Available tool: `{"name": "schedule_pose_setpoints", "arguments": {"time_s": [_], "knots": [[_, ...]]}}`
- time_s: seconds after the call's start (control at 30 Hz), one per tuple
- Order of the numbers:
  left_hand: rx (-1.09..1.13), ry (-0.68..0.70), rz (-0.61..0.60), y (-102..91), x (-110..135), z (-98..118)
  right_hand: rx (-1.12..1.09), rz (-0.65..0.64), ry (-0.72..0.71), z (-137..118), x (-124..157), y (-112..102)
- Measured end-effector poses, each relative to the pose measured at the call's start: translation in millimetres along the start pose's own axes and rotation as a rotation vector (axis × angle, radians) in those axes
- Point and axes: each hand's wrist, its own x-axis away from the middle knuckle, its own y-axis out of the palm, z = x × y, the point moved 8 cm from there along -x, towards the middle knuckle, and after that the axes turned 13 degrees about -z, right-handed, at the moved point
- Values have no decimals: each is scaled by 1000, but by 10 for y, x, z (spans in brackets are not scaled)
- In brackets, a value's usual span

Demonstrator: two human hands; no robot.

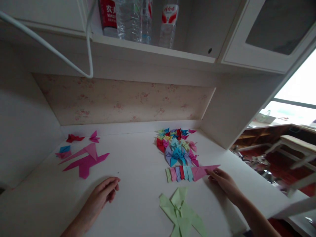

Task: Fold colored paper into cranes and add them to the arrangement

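My right hand (223, 182) pinches the tip of a pink folded paper piece (198, 172) at the right end of a row of small coloured folded papers (181, 173). My left hand (107, 189) rests above the white desk with its fingers loosely curled together and nothing visible in them. In front of my right hand lies a large pale green origami figure (181, 210). Behind the row sit several blue, lilac and pink origami pieces (177, 154), with smaller multicoloured ones (174, 132) farther back. Left of them, a magenta folded figure (86, 163) lies flat.
A pink folded paper (91, 151), a red one (74, 138), and a blue one (65, 149) lie at the desk's left. Overhead, a shelf (153, 49) holds plastic bottles (169, 26). A white cable (49, 47) hangs at upper left. A stool (298, 146) stands at right.
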Motion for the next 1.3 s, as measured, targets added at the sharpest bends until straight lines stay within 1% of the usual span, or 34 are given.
{"name": "schedule_pose_setpoints", "arguments": {"time_s": [0.17,0.3,0.43,0.5,0.57,0.7,0.77,0.8,0.87,0.93,0.97,1.03,1.1,1.17,1.23,1.3], "knots": [[-8,-7,-7,-8,-9,-22,223,111,98,96,-100,-10],[11,6,1,-11,-6,1,448,143,155,82,-141,-34],[15,-2,7,-7,-7,10,746,167,143,-17,-171,-26],[11,0,7,3,-3,28,820,191,116,-57,-159,-13],[9,9,2,18,7,56,799,207,100,-70,-123,-8],[18,31,-4,43,38,112,599,198,116,-90,-18,9],[18,41,-11,57,49,128,528,206,91,-196,35,74],[15,45,-19,66,52,135,504,204,67,-274,58,145],[9,57,-33,80,57,149,447,166,4,-445,105,399],[0,68,-43,87,64,163,340,84,-76,-611,174,814],[-4,70,-45,88,68,167,267,33,-117,-684,223,1070],[-7,78,-46,85,78,171,119,-98,-168,-793,337,1660],[-7,89,-46,82,86,171,-9,-241,-159,-848,448,2285],[-7,97,-48,82,90,167,-113,-347,-124,-880,520,2856],[-4,104,-55,88,87,171,-222,-424,-118,-928,532,3340],[1,127,-68,97,74,194,-320,-449,-132,-963,483,3705]]}}
